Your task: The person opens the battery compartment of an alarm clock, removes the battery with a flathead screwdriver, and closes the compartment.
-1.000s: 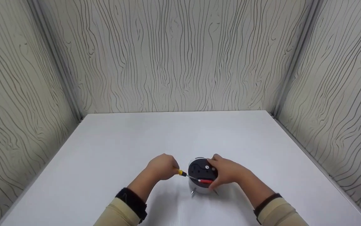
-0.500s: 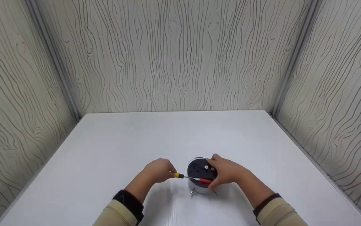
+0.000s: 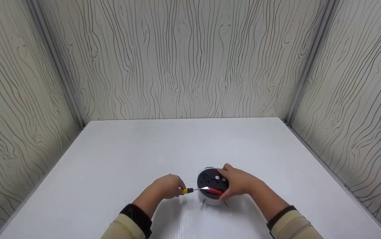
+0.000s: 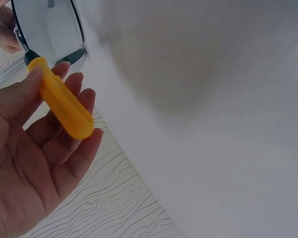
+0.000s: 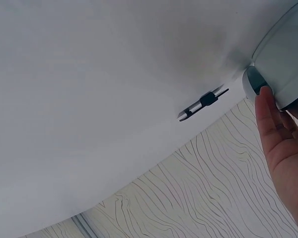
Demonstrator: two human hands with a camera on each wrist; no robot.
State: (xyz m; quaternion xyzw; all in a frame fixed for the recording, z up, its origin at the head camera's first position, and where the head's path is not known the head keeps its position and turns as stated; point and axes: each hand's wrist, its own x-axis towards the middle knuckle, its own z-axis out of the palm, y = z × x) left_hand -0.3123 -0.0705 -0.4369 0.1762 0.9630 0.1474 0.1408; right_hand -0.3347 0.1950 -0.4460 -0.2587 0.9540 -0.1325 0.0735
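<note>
Two hands — left [image 3: 166, 187] on screwdriver [image 3: 197, 190]; right [image 3: 238, 182] on clock [image 3: 212, 186]

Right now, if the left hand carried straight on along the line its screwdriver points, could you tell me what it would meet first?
Most likely the black back plate of the small round clock that the right hand steadies. The left hand holds the yellow-handled screwdriver, whose tip seems already there; depth is unclear.
</note>
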